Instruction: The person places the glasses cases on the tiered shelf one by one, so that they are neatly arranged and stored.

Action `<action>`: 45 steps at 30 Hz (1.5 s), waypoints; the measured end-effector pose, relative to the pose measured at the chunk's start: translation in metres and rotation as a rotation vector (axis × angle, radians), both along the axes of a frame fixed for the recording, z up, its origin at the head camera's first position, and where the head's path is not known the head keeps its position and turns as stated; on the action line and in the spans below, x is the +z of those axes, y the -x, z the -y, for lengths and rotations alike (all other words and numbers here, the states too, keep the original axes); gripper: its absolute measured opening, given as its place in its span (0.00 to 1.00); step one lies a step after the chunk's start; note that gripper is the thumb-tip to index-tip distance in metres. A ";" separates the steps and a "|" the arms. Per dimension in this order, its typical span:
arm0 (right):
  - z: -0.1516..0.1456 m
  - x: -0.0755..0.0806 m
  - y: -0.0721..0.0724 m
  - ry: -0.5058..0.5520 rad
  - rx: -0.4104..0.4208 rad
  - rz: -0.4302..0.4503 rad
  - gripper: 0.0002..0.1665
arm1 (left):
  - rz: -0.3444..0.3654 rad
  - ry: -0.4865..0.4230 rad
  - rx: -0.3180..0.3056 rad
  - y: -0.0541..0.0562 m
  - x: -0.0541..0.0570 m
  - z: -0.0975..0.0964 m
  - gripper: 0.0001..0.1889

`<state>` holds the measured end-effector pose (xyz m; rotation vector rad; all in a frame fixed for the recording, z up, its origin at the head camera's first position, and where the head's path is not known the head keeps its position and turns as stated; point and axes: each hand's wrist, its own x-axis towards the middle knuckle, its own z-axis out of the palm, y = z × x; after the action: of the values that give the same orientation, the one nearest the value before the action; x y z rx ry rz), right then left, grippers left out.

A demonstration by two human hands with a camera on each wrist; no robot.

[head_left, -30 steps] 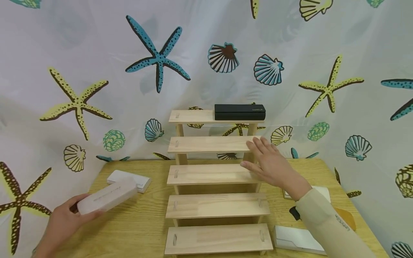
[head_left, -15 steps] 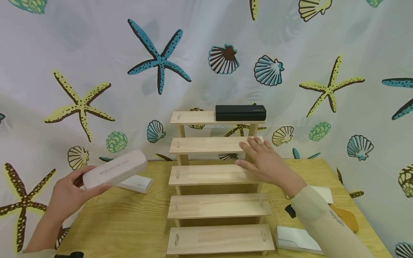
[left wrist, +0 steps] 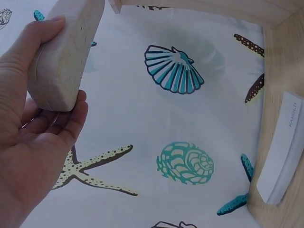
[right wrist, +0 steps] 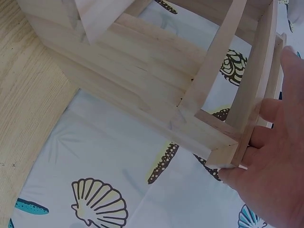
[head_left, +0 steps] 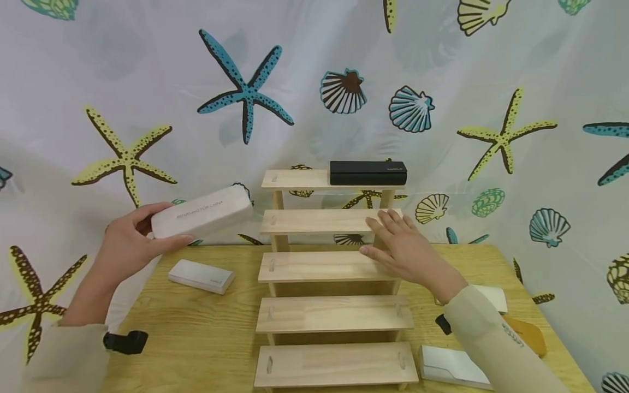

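My left hand grips one end of a long white glasses case, thumb on one side and fingers on the other. Faint lettering shows along its top face. The case is tilted and held up left of a wooden step rack. In the left wrist view, the fingers wrap round the lower end of the case. My right hand rests on the right end of the rack's second shelf from the top, fingers extended and thumb spread. A black glasses case lies on the right of the top shelf.
Another white case lies on the wooden table left of the rack. Right of it are a white case, an orange case and a pale case, partly behind my right arm. A patterned curtain hangs behind.
My left hand has lifted the white glasses case up and rightward toward the rack's upper shelves. My right hand shifted slightly left on the shelf, then stayed there.
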<state>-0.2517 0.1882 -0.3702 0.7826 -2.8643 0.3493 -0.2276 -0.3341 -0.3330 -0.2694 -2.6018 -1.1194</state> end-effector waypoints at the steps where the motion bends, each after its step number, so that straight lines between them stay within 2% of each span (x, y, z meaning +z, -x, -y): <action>1: 0.000 0.000 0.000 -0.001 0.001 -0.002 0.46 | 0.002 -0.001 -0.005 0.003 0.003 -0.003 0.40; 6: -0.001 -0.001 0.001 -0.002 0.003 -0.014 0.46 | 0.008 0.000 -0.033 0.019 0.017 -0.018 0.36; 10: -0.002 -0.001 0.001 0.000 -0.002 -0.012 0.46 | 0.023 -0.003 -0.075 0.035 0.028 -0.030 0.37; 13: -0.003 -0.001 0.001 -0.003 -0.004 -0.013 0.46 | 0.050 -0.015 -0.099 0.046 0.033 -0.039 0.39; 19: -0.004 -0.002 0.002 -0.007 -0.001 -0.015 0.45 | 0.063 -0.020 -0.119 0.061 0.042 -0.058 0.37; 24: -0.003 0.000 0.002 -0.008 -0.002 -0.001 0.46 | 0.078 -0.041 -0.143 0.072 0.045 -0.070 0.35; 31: -0.002 0.000 0.001 -0.010 -0.002 0.001 0.46 | 0.119 -0.030 -0.149 0.085 0.047 -0.084 0.39; 45: 0.000 0.002 0.000 -0.011 -0.004 0.010 0.45 | 0.140 -0.005 -0.197 0.105 0.047 -0.108 0.36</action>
<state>-0.2514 0.1883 -0.3686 0.7788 -2.8790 0.3373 -0.3330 -0.2264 -0.2860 -0.4715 -2.7422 -1.2503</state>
